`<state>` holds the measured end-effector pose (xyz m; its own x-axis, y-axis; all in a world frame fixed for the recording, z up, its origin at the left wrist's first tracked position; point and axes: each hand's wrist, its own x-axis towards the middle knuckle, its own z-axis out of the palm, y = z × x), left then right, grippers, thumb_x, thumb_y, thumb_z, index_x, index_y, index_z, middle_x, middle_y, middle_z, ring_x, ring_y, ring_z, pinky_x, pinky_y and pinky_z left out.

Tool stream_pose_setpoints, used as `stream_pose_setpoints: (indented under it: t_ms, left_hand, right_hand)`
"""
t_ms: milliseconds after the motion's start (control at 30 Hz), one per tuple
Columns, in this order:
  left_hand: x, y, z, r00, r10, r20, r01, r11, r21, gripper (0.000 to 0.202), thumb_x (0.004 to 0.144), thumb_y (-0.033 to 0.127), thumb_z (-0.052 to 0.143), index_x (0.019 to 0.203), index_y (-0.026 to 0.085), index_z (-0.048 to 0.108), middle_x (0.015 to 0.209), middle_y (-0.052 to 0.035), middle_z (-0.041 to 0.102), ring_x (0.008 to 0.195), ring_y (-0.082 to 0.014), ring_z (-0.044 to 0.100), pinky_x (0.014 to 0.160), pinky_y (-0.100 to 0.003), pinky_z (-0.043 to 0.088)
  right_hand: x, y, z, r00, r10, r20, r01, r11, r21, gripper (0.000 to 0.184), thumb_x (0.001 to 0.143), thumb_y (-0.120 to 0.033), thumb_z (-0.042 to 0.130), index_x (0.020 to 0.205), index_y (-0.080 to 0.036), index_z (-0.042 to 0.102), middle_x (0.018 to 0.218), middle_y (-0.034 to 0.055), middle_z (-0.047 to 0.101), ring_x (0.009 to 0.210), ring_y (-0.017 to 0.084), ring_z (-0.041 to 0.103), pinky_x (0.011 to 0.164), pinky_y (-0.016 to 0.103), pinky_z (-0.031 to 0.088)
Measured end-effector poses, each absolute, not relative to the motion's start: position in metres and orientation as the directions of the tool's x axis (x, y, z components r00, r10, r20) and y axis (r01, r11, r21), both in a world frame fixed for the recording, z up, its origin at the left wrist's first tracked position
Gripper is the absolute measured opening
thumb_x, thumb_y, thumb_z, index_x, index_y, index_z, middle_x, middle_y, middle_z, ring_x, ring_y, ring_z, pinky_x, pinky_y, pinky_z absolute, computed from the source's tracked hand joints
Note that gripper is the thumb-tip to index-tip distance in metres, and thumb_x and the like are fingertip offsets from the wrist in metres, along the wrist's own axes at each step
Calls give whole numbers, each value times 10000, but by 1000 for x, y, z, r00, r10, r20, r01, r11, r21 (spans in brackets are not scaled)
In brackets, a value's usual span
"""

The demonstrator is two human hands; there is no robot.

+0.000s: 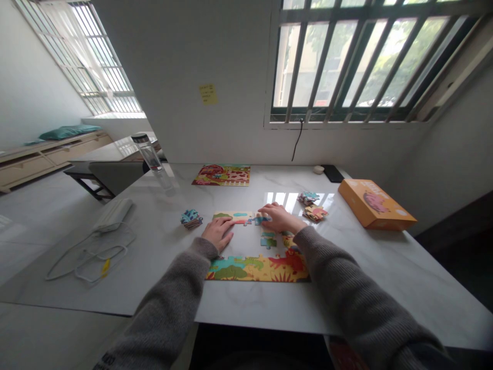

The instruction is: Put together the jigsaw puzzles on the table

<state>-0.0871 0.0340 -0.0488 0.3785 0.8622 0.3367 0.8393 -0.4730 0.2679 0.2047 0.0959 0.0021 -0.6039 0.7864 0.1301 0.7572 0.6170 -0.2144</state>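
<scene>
A part-built jigsaw lies on the white marble table [346, 288]: a finished bottom strip [256, 268] with green, yellow and red shapes, and a top strip [235, 217] farther away. My left hand [218, 232] rests flat, fingers stretched out, on the table just below the top strip's left end. My right hand [276, 216] presses curled fingers onto a blue piece [260, 220] at the right end of that strip. A few loose pieces [268, 240] lie in the open middle between the strips.
Small stacks of pieces sit at left [191, 218] and right [313, 205]. An orange puzzle box [375, 204] lies far right, a picture sheet [222, 175] at the back. A clear bottle [152, 159], a white device with cables [111, 216] and a dark phone [333, 173] are around.
</scene>
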Motion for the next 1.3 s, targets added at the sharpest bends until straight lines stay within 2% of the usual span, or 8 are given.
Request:
stream_pose_setpoints:
  t_ms: [100, 233, 433, 567, 667, 833, 1067, 1300]
  left_hand:
    - [-87, 33, -48, 379, 864, 331, 843, -470, 262, 415, 873, 268, 583, 1287, 247, 606, 1327, -85, 593, 1225, -297, 503, 1024, -475, 438]
    - [-82, 30, -37, 381, 878, 291, 859, -453, 241, 386, 872, 290, 594, 1252, 227, 614, 1314, -97, 599, 1232, -328, 502, 993, -508, 442]
    - [-67, 35, -19, 436, 861, 263, 851, -489, 190, 235, 860, 281, 605, 1075, 189, 628, 1300, -132, 610, 1220, -337, 491, 1007, -491, 431]
    - [-57, 41, -13, 454, 863, 222, 863, -488, 130, 177, 877, 257, 572, 1022, 169, 624, 1135, -145, 656, 1105, -320, 543, 959, -458, 447]
    - [-49, 42, -7, 458, 867, 196, 876, -478, 68, 263, 901, 313, 565, 1116, 180, 636, 1128, -135, 656, 1073, -319, 546, 910, -448, 457]
    - [-33, 41, 5, 438, 895, 89, 899, -435, -51, 497, 940, 474, 524, 1400, 287, 518, 1160, -114, 636, 1087, -315, 543, 824, -410, 470]
    - [-26, 45, 3, 421, 899, 119, 907, -419, -40, 415, 986, 493, 453, 1310, 293, 617, 1075, -124, 610, 1034, -297, 549, 871, -418, 464]
    - [-24, 43, -13, 506, 835, 216, 857, -516, -16, 408, 985, 412, 480, 1345, 238, 558, 1336, -91, 587, 1205, -290, 499, 981, -437, 427]
  right_hand:
    - [210, 96, 6, -652, 756, 65, 732, 649, -209, 492, 838, -286, 712, 1314, -205, 621, 1262, 123, 630, 1128, 277, 532, 938, 383, 419]
    - [209, 94, 9, -672, 737, 68, 711, 668, -219, 501, 838, -231, 699, 1330, -196, 607, 1242, 132, 615, 1121, 272, 524, 947, 377, 415]
    - [209, 95, 10, -659, 747, 82, 706, 653, -274, 613, 803, -208, 732, 1386, -163, 550, 1167, 139, 581, 1067, 259, 531, 949, 376, 442]
    - [210, 92, 8, -692, 704, 162, 636, 700, -325, 637, 798, -162, 719, 1403, -174, 518, 1159, 125, 547, 1041, 235, 535, 938, 361, 455]
    - [207, 93, 2, -698, 685, 208, 607, 721, -335, 587, 813, -137, 693, 1377, -200, 543, 1161, 114, 550, 1053, 233, 534, 950, 364, 445]
    - [202, 97, -10, -691, 688, 223, 625, 723, -295, 385, 848, -176, 681, 1230, -223, 670, 1146, 111, 578, 1048, 244, 549, 936, 375, 433]
    - [201, 96, -9, -681, 700, 214, 649, 713, -265, 335, 857, -189, 686, 1187, -240, 710, 1129, 106, 601, 1023, 238, 552, 909, 359, 434]
    - [199, 90, -6, -678, 709, 195, 665, 704, -249, 335, 892, -195, 653, 1222, -237, 686, 1158, 110, 610, 1047, 248, 545, 923, 380, 439]
